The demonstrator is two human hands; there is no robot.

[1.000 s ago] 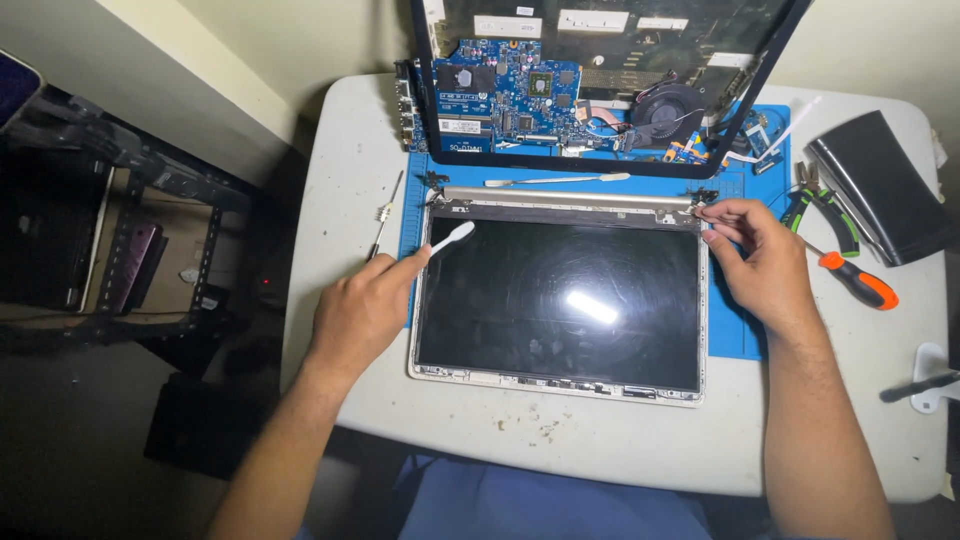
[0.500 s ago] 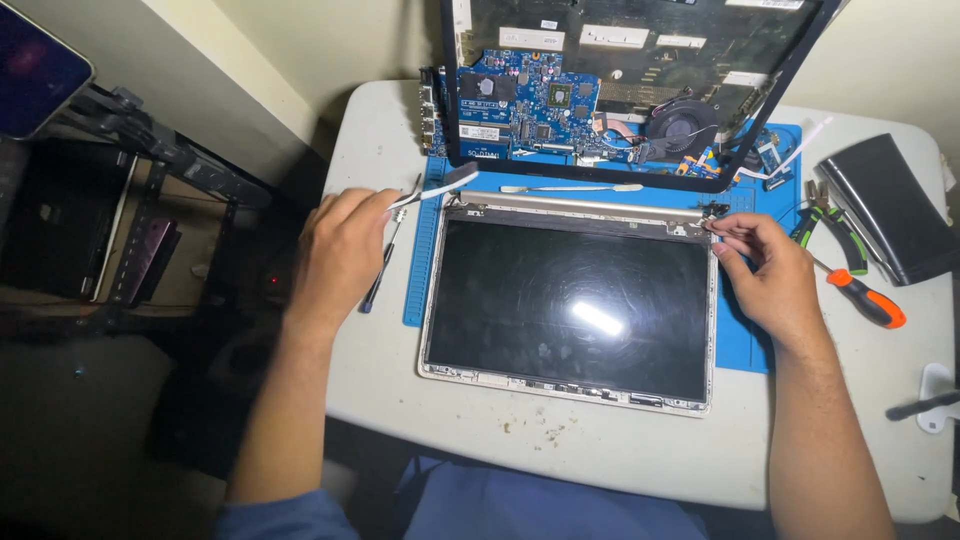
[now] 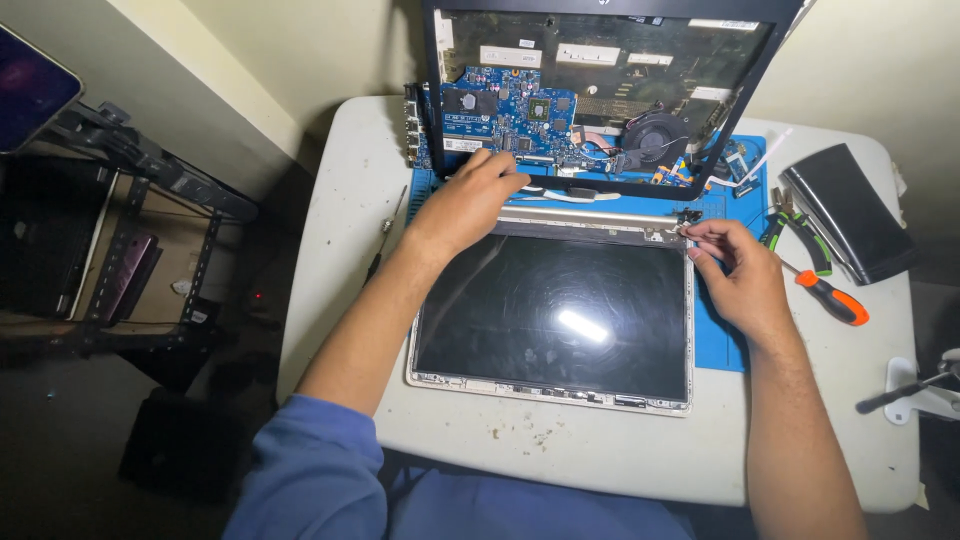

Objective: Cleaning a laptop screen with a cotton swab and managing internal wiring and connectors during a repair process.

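Laptop parts cover the white table (image 3: 330, 250) in front of me. My left hand (image 3: 465, 200) reaches across to the lower edge of the opened laptop base (image 3: 600, 90), fingers curled and resting where the blue circuit board (image 3: 505, 120) meets the black frame; whether it grips anything there I cannot tell, since the fingertips hide the spot. My right hand (image 3: 745, 275) sits at the top right corner of the detached screen panel (image 3: 555, 315), thumb and forefinger pinched together at the small metal hinge bracket (image 3: 685, 225) on that corner, the other fingers loosely bent.

The screen panel lies flat, glass up, on a blue work mat (image 3: 720, 340), its silver hinge bar (image 3: 590, 215) running along the top edge just below the laptop base. The base stands tilted up against the wall, showing the board and a round black fan (image 3: 655, 135).

To the right of the mat lie green-handled pliers (image 3: 795, 225), an orange-handled screwdriver (image 3: 830, 298) and a black rectangular block (image 3: 845, 210). A slim dark screwdriver (image 3: 383, 245) lies on the table left of the mat, beside my left forearm.
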